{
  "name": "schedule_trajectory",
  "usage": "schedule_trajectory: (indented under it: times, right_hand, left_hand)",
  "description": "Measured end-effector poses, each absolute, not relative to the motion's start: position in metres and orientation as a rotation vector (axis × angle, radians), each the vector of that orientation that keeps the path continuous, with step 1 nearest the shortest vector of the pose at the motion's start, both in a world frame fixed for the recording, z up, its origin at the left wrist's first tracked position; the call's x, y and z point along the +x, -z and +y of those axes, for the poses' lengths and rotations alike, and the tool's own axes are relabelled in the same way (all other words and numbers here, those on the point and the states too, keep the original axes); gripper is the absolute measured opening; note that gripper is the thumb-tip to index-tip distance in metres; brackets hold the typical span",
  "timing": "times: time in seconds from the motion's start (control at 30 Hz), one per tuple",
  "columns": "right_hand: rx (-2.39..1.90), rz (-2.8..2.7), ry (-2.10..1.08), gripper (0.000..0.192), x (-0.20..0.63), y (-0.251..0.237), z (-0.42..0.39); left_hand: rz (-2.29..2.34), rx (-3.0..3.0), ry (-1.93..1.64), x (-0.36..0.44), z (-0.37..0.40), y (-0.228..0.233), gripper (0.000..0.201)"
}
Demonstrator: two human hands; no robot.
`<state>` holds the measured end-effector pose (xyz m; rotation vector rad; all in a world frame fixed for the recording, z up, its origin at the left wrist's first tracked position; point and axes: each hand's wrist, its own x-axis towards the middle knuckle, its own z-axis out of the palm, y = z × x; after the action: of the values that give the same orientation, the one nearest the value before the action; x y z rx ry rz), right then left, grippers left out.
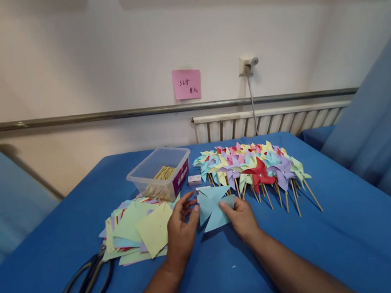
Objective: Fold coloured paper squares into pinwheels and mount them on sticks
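Note:
A light blue paper square (212,209), slit inward from its corners, is held up above the table. My right hand (241,216) pinches it at the right side, thumb on top. Beside its left edge, my left hand (182,222) has its fingers apart and curled, holding nothing that I can see; the thumb tip comes close to the paper. Left of that hand lies a pile of coloured paper squares (130,228), with a yellow-green one on top. Scissors (86,282) with dark handles rest against the pile's near left side.
A clear plastic box (146,168) of thin wooden sticks stands behind the pile. A small box (194,180) sits by it. Many finished paper pinwheels (260,173) on sticks lie at the right. Blue cloth covers the table (313,257); a wall and radiator (281,118) are behind.

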<state>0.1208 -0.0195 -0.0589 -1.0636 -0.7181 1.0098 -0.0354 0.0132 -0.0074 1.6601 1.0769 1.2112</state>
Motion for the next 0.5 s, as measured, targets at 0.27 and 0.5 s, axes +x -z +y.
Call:
schedule_trajectory:
  times: [0.27, 0.5]
  right_hand:
    - [-1.124, -0.808, -1.040, 0.028, 0.116, 0.053, -0.028]
    - [-1.204, -0.883, -1.042, 0.042, 0.118, 0.051, -0.033]
  left_hand:
    - [1.142, 1.472, -0.926, -0.027, 0.001, 0.011, 0.034]
    - [1.195, 1.488, -0.963, -0.026, -0.001, 0.008, 0.036]
